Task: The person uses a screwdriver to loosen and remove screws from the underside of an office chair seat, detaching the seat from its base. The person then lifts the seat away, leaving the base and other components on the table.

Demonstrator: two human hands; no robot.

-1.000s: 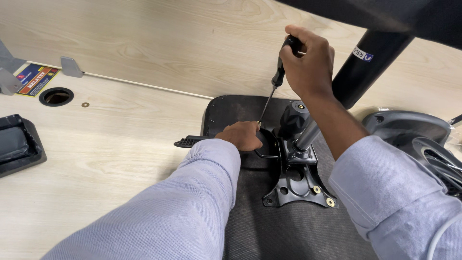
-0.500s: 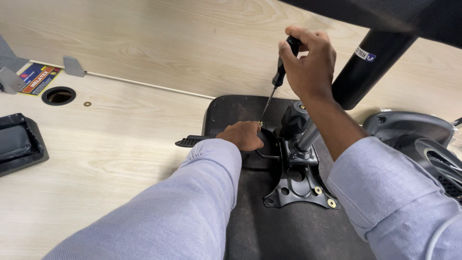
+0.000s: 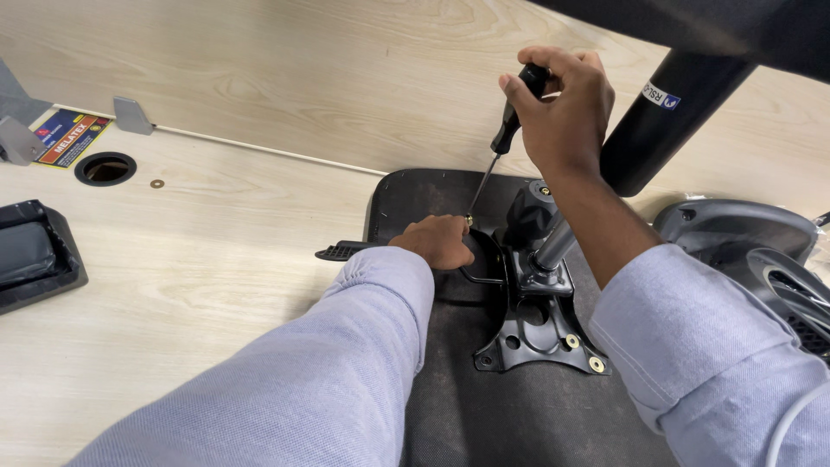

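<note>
1 screwdriver [image 3: 504, 138], light and rigid, stands tilted over the metal seat plate [image 3: 536, 333]. We judge its handle the proper hold: right hand [image 3: 566, 112] clamped there, left hand [image 3: 443, 240] closed, steadying the tip.

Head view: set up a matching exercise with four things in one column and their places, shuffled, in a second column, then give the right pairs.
Things:
1. screwdriver
2. black tray
3. round hole
4. brass screws

Places:
A. in the wooden table, far left, beside a coloured sticker
B. in the right hand, tip down by the left hand
C. at the left edge of the table
D. in the near corner of the black metal plate on the seat underside

Pairs: 1-B, 2-C, 3-A, 4-D
</note>
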